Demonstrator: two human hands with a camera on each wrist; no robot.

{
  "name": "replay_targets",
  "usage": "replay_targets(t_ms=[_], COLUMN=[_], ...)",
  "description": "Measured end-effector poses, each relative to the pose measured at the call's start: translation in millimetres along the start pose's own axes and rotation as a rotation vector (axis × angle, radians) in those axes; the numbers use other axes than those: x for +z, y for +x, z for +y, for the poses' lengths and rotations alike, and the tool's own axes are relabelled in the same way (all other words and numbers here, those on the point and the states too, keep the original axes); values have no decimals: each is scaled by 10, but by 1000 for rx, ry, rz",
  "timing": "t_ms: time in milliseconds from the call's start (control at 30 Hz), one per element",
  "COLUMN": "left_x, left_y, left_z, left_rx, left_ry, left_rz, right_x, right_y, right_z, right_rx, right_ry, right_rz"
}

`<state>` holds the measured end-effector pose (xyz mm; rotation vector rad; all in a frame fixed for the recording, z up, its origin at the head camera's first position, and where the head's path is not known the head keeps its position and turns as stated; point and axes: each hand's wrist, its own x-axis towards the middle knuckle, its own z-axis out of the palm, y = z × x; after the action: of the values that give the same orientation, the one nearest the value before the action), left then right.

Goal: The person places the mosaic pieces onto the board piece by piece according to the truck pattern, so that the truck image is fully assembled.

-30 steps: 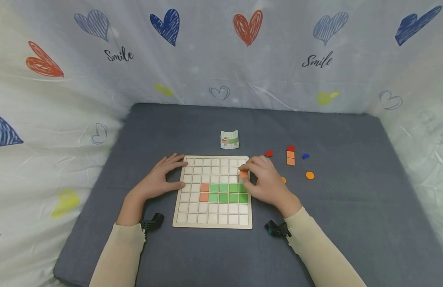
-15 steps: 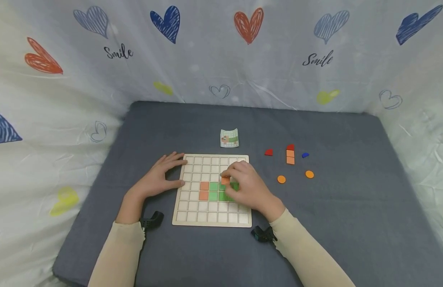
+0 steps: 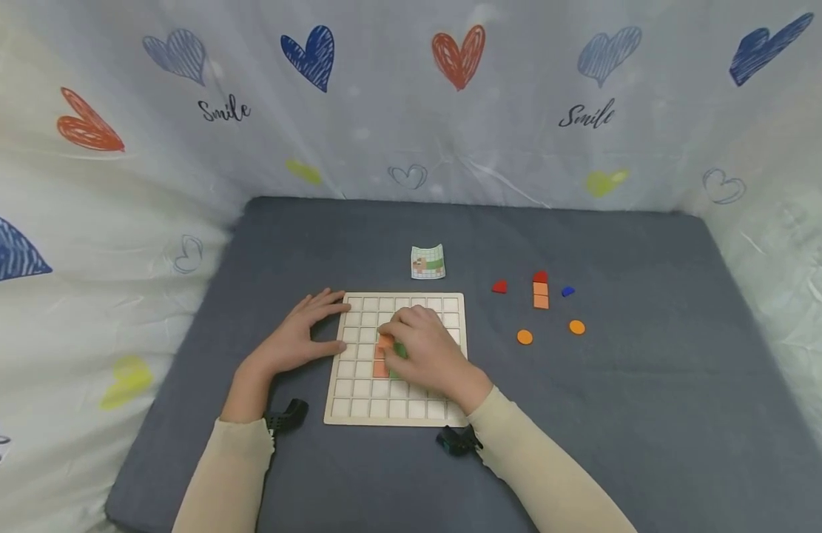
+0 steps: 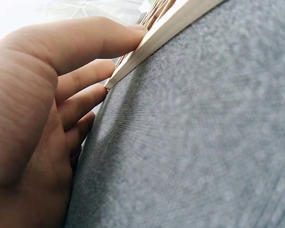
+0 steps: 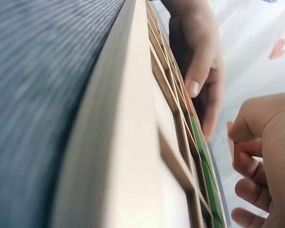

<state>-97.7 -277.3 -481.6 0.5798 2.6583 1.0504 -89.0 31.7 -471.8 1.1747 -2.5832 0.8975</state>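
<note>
The wooden grid board point(image 3: 395, 421) lies on the dark cloth, with orange tiles point(image 3: 380, 369) and green tiles in its middle rows. My left hand point(image 3: 287, 343) rests its thumb and fingers on the board's left edge; in the left wrist view the thumb point(image 4: 104, 38) touches the wooden rim point(image 4: 156, 40). My right hand point(image 3: 427, 352) is over the middle of the board and pinches an orange tile point(image 3: 385, 341) just above the orange ones. In the right wrist view that tile point(image 5: 236, 147) stands clear of the board between thumb and fingers. The right hand hides most green tiles.
A small patterned card point(image 3: 428, 263) lies behind the board. To the right are a red piece point(image 3: 499, 286), another red piece point(image 3: 540, 277) above two orange squares point(image 3: 540, 296), a blue piece point(image 3: 568, 292) and two orange discs point(image 3: 524, 337).
My right hand has moved left across the board from its right edge with the orange tile pinched. My left hand has stayed on the board's left edge.
</note>
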Motion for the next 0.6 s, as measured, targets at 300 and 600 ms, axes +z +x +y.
replay_targets(t_ms=[300,600], left_x=[-5,5], left_y=[-28,-6], left_z=[15,37], left_rx=[-9,2], left_ry=[-2,-8], left_rz=[-3,4], right_x=[113,141], right_y=[56,99], right_z=[19,89], right_rx=[17,44], right_ry=[-50,-67], right_rz=[-11,-28])
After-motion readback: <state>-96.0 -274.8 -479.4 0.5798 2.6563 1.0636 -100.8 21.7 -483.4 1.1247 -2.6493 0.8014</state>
